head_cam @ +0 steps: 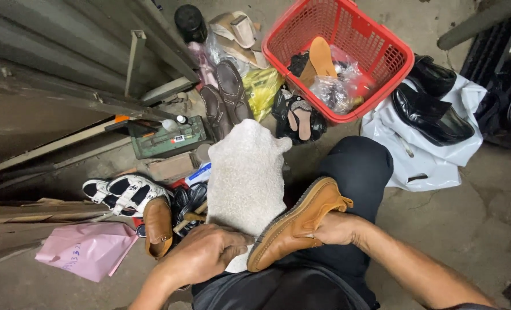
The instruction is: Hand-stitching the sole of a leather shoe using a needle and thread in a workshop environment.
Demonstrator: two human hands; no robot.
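My right hand (337,228) grips a tan leather shoe (299,221) by its heel end, holding it tilted over my lap with the toe pointing down-left. My left hand (205,252) lies on the near end of a white fluffy cloth (246,175) draped over my left knee, its fingers curled on the cloth right beside the shoe's toe. The matching tan shoe (158,227) sits on the floor to the left.
A red plastic basket (382,54) with an insole and bags stands ahead. Black dress shoes (433,109) rest on a white plastic bag at right. Brown loafers (225,95), white sandals (123,194), a green tool box (166,138) and a pink bag (86,248) lie at left.
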